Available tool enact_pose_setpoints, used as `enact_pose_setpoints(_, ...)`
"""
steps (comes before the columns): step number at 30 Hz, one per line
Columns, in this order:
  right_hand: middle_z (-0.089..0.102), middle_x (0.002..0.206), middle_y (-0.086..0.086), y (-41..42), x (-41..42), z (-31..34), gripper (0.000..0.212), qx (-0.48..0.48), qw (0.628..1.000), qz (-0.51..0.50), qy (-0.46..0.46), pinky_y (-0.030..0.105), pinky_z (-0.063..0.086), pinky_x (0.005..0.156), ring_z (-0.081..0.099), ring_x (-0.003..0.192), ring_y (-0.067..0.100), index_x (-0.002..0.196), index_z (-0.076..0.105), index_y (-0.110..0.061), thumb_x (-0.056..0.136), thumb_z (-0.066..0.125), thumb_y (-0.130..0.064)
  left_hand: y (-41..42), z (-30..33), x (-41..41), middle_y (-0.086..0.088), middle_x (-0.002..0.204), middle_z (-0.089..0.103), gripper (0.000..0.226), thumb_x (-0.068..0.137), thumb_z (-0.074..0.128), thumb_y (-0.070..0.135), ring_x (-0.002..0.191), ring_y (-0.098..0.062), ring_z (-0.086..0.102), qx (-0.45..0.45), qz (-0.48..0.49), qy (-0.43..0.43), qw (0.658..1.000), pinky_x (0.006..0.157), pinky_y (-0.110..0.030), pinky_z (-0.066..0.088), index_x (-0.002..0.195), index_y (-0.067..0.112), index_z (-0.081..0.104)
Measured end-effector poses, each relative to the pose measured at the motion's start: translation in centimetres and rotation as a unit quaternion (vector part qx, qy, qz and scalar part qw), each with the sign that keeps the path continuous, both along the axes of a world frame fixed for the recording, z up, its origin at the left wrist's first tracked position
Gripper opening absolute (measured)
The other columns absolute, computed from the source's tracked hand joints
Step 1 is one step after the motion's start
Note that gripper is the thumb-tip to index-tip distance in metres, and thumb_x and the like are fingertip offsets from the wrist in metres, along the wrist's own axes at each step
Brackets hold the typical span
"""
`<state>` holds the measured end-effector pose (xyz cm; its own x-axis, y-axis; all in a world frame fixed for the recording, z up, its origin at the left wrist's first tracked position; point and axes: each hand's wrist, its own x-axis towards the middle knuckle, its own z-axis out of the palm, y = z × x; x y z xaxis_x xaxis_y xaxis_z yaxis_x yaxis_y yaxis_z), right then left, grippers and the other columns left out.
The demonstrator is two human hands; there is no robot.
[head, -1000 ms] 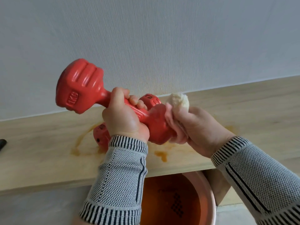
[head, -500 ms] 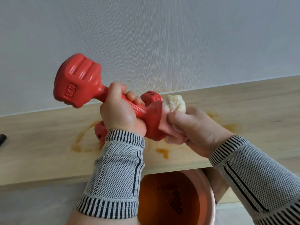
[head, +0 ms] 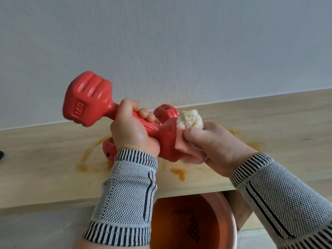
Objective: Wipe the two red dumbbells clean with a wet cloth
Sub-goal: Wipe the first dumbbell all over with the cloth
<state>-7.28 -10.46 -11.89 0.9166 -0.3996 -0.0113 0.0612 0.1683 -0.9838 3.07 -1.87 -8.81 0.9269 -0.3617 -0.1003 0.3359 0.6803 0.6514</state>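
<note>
A red dumbbell (head: 100, 103) is held aloft above a pale wooden shelf (head: 269, 126), tilted so that its left head, marked "1KG", is raised toward the wall (head: 161, 42) and its right head is lowered toward the near side. The left hand (head: 133, 132) is closed fully around the ribbed handle, thumb uppermost, fingers wrapped over the far side. The right hand (head: 213, 146) is closed on a bunched cloth (head: 190, 121), pink where it is pressed flat against the right head of the held dumbbell, cream and fluffy where a wad is pushed out above the fingers. Cloth and dumbbell head are in contact; the outer face of that head is covered by the cloth and hand.

A second red dumbbell (head: 166, 112) is seen lying on the shelf just behind the held one, largely hidden by the left hand; one head shows at the far right of the handle, the other near the left wrist. Orange-brown wet stains (head: 177, 172) are spread on the shelf around and near it.

Both forearms are covered by grey knitted sleeves (head: 124, 200) with dark-striped cuffs. Below the shelf's near edge, a pink basin (head: 231, 212) is seen, holding orange-tinted water. A small dark object (head: 1, 155) is cut off at the left edge; it cannot be identified.
</note>
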Motion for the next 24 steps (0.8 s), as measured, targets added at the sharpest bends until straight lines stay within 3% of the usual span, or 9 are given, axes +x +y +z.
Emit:
enact_pose_setpoints(2,0.051,0.048,0.009,-0.2,0.0,0.0,0.035,-0.005,0.999,-0.031,0.010,0.031,0.041,0.050,0.051,0.045,0.020,0.050,0.060,-0.012,0.084,0.053,-0.011,-0.1,-0.2,-0.2,0.004,0.049,0.039,0.026,0.083,0.050,0.011,0.040,-0.013,0.038,-0.001,-0.013,0.005,1.000,0.053,-0.025,0.035,0.060,0.017,0.038)
enact_pose_setpoints(5,0.071,0.089,0.029,-0.8,0.3,-0.7,0.038,0.009,0.997,-0.074,0.022,0.058,0.057,0.076,0.070,0.084,0.041,0.090,0.070,0.006,0.089,0.055,-0.029,-0.4,-0.1,-0.7,0.003,0.049,0.039,0.031,0.083,0.050,0.010,0.041,-0.013,0.038,0.009,-0.011,-0.007,1.000,0.051,-0.025,0.035,0.055,0.017,0.040)
enact_pose_setpoints(7,0.067,0.074,0.023,-0.5,0.4,-0.5,0.030,0.006,0.999,-0.049,0.003,0.047,0.057,0.063,0.065,0.068,0.038,0.080,0.070,-0.001,0.087,0.057,-0.027,-0.4,0.0,-0.6,0.004,0.048,0.039,0.029,0.083,0.050,0.009,0.040,-0.013,0.038,0.014,-0.002,-0.012,1.000,0.050,-0.024,0.035,0.057,0.017,0.039)
enact_pose_setpoints(9,0.051,0.052,0.005,0.1,0.0,-0.2,0.024,0.002,1.000,0.020,-0.021,0.026,0.037,0.045,0.045,0.049,0.020,0.056,0.065,-0.019,0.076,0.053,-0.015,-0.3,0.0,-0.2,0.004,0.049,0.039,0.026,0.083,0.049,0.010,0.041,-0.012,0.037,0.004,-0.003,-0.003,1.000,0.050,-0.024,0.035,0.061,0.017,0.038)
enact_pose_setpoints(12,0.043,0.045,-0.004,0.7,-0.2,0.1,0.037,-0.001,1.000,0.018,-0.015,0.024,0.028,0.045,0.037,0.041,0.010,0.044,0.057,-0.021,0.076,0.051,-0.004,0.0,-0.2,0.2,0.005,0.050,0.038,0.024,0.083,0.049,0.011,0.041,-0.012,0.038,-0.003,-0.013,0.004,1.000,0.053,-0.025,0.036,0.064,0.018,0.036)
enact_pose_setpoints(16,0.068,0.072,0.021,-0.4,0.2,-0.2,0.027,0.010,0.995,-0.096,0.031,0.052,0.056,0.068,0.069,0.065,0.033,0.077,0.068,-0.001,0.087,0.056,-0.023,-0.1,-0.3,-0.4,0.005,0.049,0.038,0.027,0.084,0.049,0.012,0.041,-0.012,0.037,-0.012,-0.038,-0.006,0.999,0.053,-0.024,0.036,0.060,0.019,0.037)
enact_pose_setpoints(18,0.070,0.098,0.030,-0.6,0.1,-0.3,0.038,0.056,0.993,-0.094,0.036,0.062,0.053,0.084,0.070,0.090,0.041,0.094,0.068,0.005,0.090,0.056,-0.030,-0.1,-0.3,-0.8,0.005,0.049,0.040,0.028,0.083,0.050,0.012,0.041,-0.012,0.039,-0.001,-0.039,-0.012,0.999,0.054,-0.025,0.037,0.059,0.019,0.039)
enact_pose_setpoints(20,0.069,0.102,0.031,-0.4,0.0,-0.3,0.034,0.078,0.995,-0.059,0.020,0.059,0.052,0.088,0.068,0.091,0.038,0.096,0.068,0.004,0.091,0.058,-0.029,-0.1,-0.2,-0.7,0.005,0.049,0.040,0.026,0.084,0.049,0.012,0.040,-0.012,0.039,0.001,-0.032,-0.005,0.999,0.055,-0.025,0.036,0.060,0.019,0.039)
enact_pose_setpoints(24,0.058,0.059,0.004,0.5,-0.5,-0.2,0.026,0.058,0.995,0.066,-0.043,0.033,0.045,0.063,0.057,0.060,0.016,0.059,0.070,-0.018,0.072,0.050,-0.007,0.3,-0.2,0.3,0.008,0.050,0.037,0.025,0.085,0.046,0.014,0.039,-0.010,0.036,-0.032,-0.029,0.041,0.998,0.055,-0.025,0.034,0.064,0.020,0.032)
